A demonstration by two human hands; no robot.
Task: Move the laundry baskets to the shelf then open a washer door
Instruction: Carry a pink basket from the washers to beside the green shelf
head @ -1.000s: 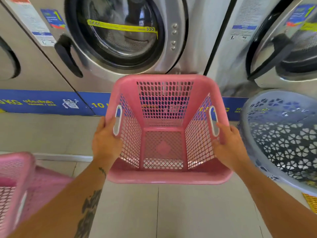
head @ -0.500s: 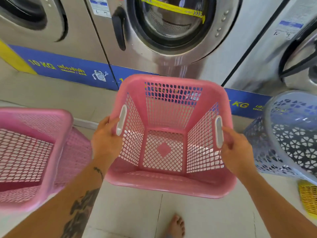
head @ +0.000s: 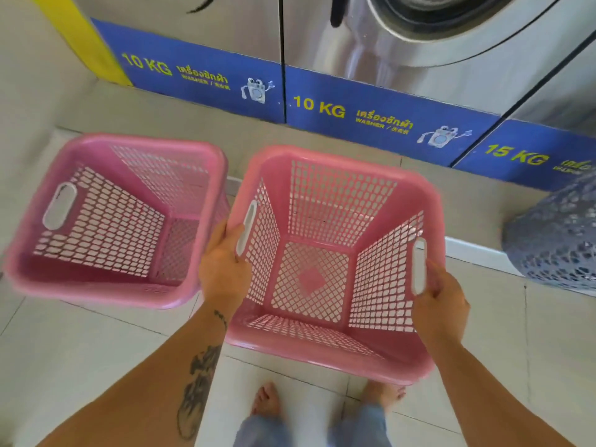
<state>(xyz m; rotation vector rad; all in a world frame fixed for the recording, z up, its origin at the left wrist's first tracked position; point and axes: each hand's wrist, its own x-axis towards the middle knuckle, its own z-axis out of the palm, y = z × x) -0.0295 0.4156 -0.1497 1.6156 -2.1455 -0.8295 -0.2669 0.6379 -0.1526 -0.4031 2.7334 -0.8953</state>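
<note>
I hold an empty pink laundry basket (head: 335,356) above the tiled floor. My left hand (head: 224,269) grips its left handle slot and my right hand (head: 440,304) grips its right handle slot. A second empty pink basket (head: 106,285) stands on the floor just to the left, close beside the held one. At the top right the lower rim of a round washer door (head: 451,24) shows on a steel washer front; its handle is dark. No shelf is in view.
A grey-blue perforated basket (head: 554,246) stands at the right edge. Steel washers with blue 10 KG and 15 KG bands (head: 371,114) sit on a raised step along the back. A yellow panel (head: 80,43) is at the far left. My bare feet (head: 267,401) stand below the held basket.
The view has swung down and to the left: the washer doors slid up and right, the left pink basket came fully into view. Both hands keep their hold on the basket.
</note>
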